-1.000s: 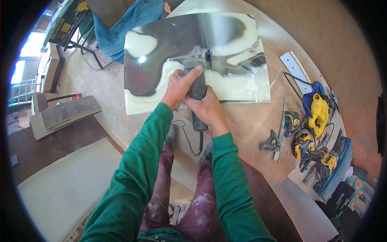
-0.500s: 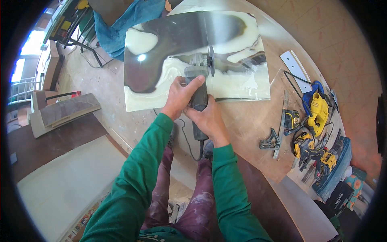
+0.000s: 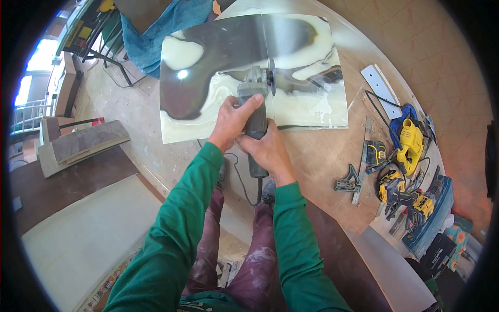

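Observation:
Both my hands grip one grey angle grinder (image 3: 254,119) by its body. My left hand (image 3: 232,122) wraps the front part, its thumb lying over the top. Further back, my right hand (image 3: 268,150) closes round the body from the right side. A thin disc (image 3: 272,77) stands upright on the right of the grinder's head. Beneath it lies a glossy cream-and-dark marbled slab (image 3: 306,109) with a straight line running from its far edge toward the disc. Whether the disc touches the slab I cannot tell. The power cord (image 3: 258,195) hangs from the grinder's rear end.
Right of the slab lie a combination square (image 3: 349,180), a tape measure (image 3: 375,154), a yellow corded power tool (image 3: 410,145) and yellow-black cordless tools (image 3: 421,207). A blue cloth (image 3: 161,36) hangs at the far left. Stacked tile offcuts (image 3: 86,144) lie to the left.
The grinder and both my hands have shifted very slightly away from me, toward the slab's far edge. The slab and the tools at the right have not moved.

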Action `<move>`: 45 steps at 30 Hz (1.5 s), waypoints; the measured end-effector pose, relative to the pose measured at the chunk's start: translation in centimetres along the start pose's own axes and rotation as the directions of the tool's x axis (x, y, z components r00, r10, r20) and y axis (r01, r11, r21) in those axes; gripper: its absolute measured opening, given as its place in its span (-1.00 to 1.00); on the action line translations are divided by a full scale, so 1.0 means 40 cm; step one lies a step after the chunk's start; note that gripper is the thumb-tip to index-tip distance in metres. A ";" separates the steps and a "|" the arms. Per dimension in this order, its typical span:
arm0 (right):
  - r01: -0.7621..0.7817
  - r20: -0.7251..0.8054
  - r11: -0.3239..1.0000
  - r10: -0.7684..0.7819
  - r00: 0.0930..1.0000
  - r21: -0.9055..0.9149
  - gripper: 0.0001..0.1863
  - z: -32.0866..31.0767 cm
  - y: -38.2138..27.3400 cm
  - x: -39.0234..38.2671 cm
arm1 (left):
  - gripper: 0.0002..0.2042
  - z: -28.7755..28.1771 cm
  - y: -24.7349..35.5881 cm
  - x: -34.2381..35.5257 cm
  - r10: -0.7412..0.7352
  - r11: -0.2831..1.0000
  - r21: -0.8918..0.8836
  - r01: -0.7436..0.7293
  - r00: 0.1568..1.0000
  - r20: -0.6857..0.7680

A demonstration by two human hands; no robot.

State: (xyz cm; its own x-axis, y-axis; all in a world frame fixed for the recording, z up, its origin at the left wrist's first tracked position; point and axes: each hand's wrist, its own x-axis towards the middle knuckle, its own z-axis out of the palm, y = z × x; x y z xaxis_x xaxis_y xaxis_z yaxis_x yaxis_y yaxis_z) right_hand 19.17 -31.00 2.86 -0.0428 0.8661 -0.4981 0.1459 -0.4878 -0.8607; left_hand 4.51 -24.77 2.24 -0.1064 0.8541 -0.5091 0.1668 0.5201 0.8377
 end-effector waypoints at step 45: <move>0.045 -0.003 0.999 -0.045 0.999 0.005 -0.08 0.001 0.005 -0.009 | 0.02 -0.004 -0.013 -0.004 0.019 1.000 -0.007 -0.019 1.000 -0.004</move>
State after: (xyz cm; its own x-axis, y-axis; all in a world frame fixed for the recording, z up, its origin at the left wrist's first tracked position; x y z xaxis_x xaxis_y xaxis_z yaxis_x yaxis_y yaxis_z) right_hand 19.18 -31.41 2.88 -0.0465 0.8877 -0.4582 0.1392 -0.4484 -0.8829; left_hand 4.29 -25.16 1.93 -0.1075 0.8636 -0.4925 0.1623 0.5040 0.8483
